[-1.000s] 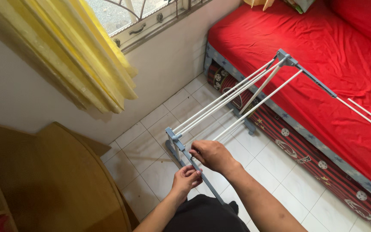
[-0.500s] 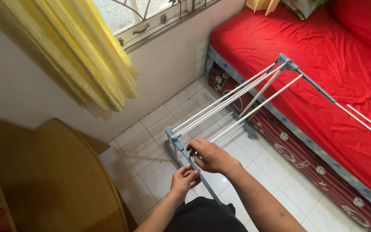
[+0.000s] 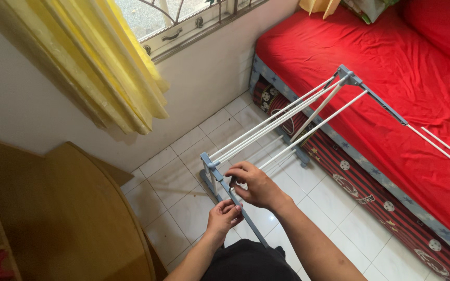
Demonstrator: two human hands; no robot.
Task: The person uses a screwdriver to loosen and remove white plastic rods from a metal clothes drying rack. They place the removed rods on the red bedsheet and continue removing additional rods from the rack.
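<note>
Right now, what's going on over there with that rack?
A person stands over a folding drying rack on the tiled floor, between a red bed and a yellow curtain. The left hand grips the rack's near grey end bar. The right hand sits just above it, fingers curled at the end of a white rod.

1. The drying rack [image 3: 287, 130] is showing white rods set in grey-blue plastic joints and side bars.
2. The bed sheet [image 3: 391, 88] is glowing plain bright red.
3. The mattress side [image 3: 360, 177] is running in red and black stripes with small round white motifs, under a grey-blue starred edging.
4. The curtain [image 3: 105, 67] is hanging in yellow folds.
5. The floor tiles [image 3: 183, 182] are lying white with grey grout.
6. The wooden furniture [image 3: 79, 218] is looking warm brown.
</note>
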